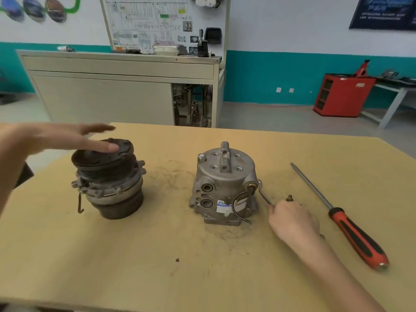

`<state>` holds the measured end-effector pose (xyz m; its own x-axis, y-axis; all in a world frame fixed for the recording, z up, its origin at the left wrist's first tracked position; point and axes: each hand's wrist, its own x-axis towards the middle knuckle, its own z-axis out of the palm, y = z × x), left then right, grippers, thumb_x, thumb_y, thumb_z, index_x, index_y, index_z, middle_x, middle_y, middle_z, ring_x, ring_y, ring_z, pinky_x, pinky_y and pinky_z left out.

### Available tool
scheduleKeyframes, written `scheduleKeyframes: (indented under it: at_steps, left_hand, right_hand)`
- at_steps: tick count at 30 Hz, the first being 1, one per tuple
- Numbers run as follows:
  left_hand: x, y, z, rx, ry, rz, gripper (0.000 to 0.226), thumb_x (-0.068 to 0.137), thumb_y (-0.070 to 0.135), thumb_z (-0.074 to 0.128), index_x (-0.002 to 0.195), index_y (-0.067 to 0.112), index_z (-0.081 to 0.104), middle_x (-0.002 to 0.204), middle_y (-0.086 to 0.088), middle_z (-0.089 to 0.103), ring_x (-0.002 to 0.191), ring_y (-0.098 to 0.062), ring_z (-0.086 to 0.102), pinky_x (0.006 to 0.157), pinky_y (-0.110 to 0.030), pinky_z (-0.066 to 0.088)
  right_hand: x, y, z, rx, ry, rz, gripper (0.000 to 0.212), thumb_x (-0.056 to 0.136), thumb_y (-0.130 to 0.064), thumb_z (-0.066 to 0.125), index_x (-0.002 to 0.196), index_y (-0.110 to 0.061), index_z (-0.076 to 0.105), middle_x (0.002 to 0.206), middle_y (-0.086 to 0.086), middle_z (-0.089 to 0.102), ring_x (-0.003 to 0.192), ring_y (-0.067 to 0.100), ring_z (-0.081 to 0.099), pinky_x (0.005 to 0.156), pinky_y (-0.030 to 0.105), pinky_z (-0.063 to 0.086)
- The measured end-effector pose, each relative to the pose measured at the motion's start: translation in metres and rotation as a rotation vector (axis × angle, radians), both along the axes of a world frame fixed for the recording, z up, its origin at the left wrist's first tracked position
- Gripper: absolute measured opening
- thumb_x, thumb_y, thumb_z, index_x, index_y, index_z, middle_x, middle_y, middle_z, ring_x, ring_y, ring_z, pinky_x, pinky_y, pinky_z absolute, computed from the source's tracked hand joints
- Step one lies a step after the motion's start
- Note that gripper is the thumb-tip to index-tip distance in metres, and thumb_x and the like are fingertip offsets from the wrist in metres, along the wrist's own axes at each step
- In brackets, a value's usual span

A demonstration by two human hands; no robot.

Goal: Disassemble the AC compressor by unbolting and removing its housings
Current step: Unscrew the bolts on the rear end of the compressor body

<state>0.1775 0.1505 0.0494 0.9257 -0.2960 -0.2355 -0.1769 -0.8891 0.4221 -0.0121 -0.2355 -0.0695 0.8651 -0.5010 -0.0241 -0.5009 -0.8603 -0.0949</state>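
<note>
A silver AC compressor housing (224,183) stands upright in the middle of the tan table (202,266), with bolt holes on top and a black wire looping down its front. My right hand (292,219) grips a small wrench (263,192) whose head sits by the brass fitting on the housing's right side. To the left stands the dark pulley and clutch section (108,179). My left hand (63,138) hovers over its top, fingers spread, the thumb touching the clutch plate.
A long screwdriver (337,219) with a red and black handle lies on the table at the right. A small brass part (290,198) rests just behind my right hand. A beige cabinet (121,91) stands beyond the table's far edge.
</note>
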Motion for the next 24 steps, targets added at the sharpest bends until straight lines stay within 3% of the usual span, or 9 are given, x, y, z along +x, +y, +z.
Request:
scheduleKeyframes:
  at_steps: [2, 4, 6, 9, 12, 16, 20, 24]
  left_hand:
    - [-0.003, -0.009, -0.006, -0.019, 0.080, -0.016, 0.110, 0.019, 0.090, 0.069, 0.120, 0.058, 0.038, 0.139, 0.005, 0.042, 0.120, -0.027, 0.048, 0.092, -0.040, 0.049]
    - [-0.001, -0.011, -0.008, -0.037, 0.065, -0.036, 0.106, 0.016, 0.087, 0.072, 0.113, 0.056, 0.045, 0.127, 0.006, 0.046, 0.110, -0.023, 0.053, 0.077, -0.032, 0.051]
    - [0.000, -0.012, -0.010, -0.079, 0.055, -0.035, 0.099, 0.016, 0.085, 0.074, 0.107, 0.054, 0.050, 0.119, 0.009, 0.051, 0.103, -0.019, 0.056, 0.070, -0.029, 0.051]
    - [-0.005, -0.017, -0.012, -0.132, 0.034, 0.001, 0.087, 0.026, 0.075, 0.073, 0.106, 0.050, 0.051, 0.111, 0.008, 0.054, 0.095, -0.016, 0.056, 0.066, -0.029, 0.050]
    - [-0.008, -0.020, -0.017, -0.171, 0.001, 0.005, 0.086, 0.035, 0.069, 0.069, 0.116, 0.047, 0.047, 0.108, 0.004, 0.056, 0.092, -0.016, 0.056, 0.064, -0.029, 0.048]
    - [-0.017, -0.033, -0.016, -0.168, -0.066, 0.016, 0.069, 0.051, 0.059, 0.066, 0.117, 0.048, 0.047, 0.108, 0.003, 0.056, 0.087, -0.011, 0.053, 0.064, -0.027, 0.045]
    - [-0.034, -0.066, -0.014, -0.168, -0.052, -0.065, 0.089, 0.038, 0.070, 0.062, 0.121, 0.043, 0.047, 0.108, 0.006, 0.055, 0.095, -0.017, 0.056, 0.071, -0.030, 0.048]
    - [-0.043, -0.101, -0.012, -0.156, -0.059, -0.154, 0.096, 0.039, 0.071, 0.060, 0.128, 0.039, 0.046, 0.116, 0.004, 0.054, 0.102, -0.021, 0.055, 0.074, -0.032, 0.049]
  right_hand:
    - [0.004, 0.010, 0.003, -0.057, 0.047, 0.033, 0.021, 0.098, -0.024, 0.038, 0.095, -0.017, 0.058, 0.076, -0.002, 0.049, 0.064, 0.015, 0.044, 0.055, 0.025, 0.031]
    - [0.008, 0.018, 0.002, -0.113, 0.083, 0.072, 0.021, 0.096, -0.018, 0.041, 0.106, -0.016, 0.059, 0.094, 0.003, 0.059, 0.079, 0.021, 0.052, 0.062, 0.027, 0.036]
    - [0.008, 0.022, -0.002, -0.160, 0.105, 0.086, 0.022, 0.095, -0.014, 0.043, 0.110, -0.016, 0.059, 0.106, 0.004, 0.063, 0.092, 0.022, 0.060, 0.063, 0.028, 0.038]
    - [0.007, 0.022, -0.007, -0.216, 0.113, 0.098, 0.023, 0.094, -0.011, 0.045, 0.112, -0.018, 0.058, 0.107, 0.003, 0.063, 0.095, 0.022, 0.062, 0.061, 0.028, 0.037]
    - [0.006, 0.019, -0.011, -0.250, 0.105, 0.110, 0.025, 0.094, -0.008, 0.046, 0.115, -0.016, 0.056, 0.108, 0.003, 0.063, 0.096, 0.021, 0.062, 0.060, 0.028, 0.037]
    - [0.009, 0.016, -0.015, -0.244, 0.080, 0.124, 0.027, 0.094, -0.007, 0.045, 0.119, -0.014, 0.052, 0.112, 0.004, 0.062, 0.099, 0.022, 0.062, 0.064, 0.028, 0.038]
    - [0.011, 0.015, -0.014, -0.244, 0.056, 0.131, 0.025, 0.095, -0.010, 0.045, 0.118, -0.016, 0.052, 0.111, 0.004, 0.061, 0.099, 0.022, 0.061, 0.063, 0.028, 0.037]
    - [0.006, 0.011, -0.015, -0.251, 0.030, 0.124, 0.023, 0.093, -0.008, 0.046, 0.114, -0.014, 0.053, 0.107, 0.004, 0.062, 0.092, 0.022, 0.062, 0.060, 0.028, 0.037]
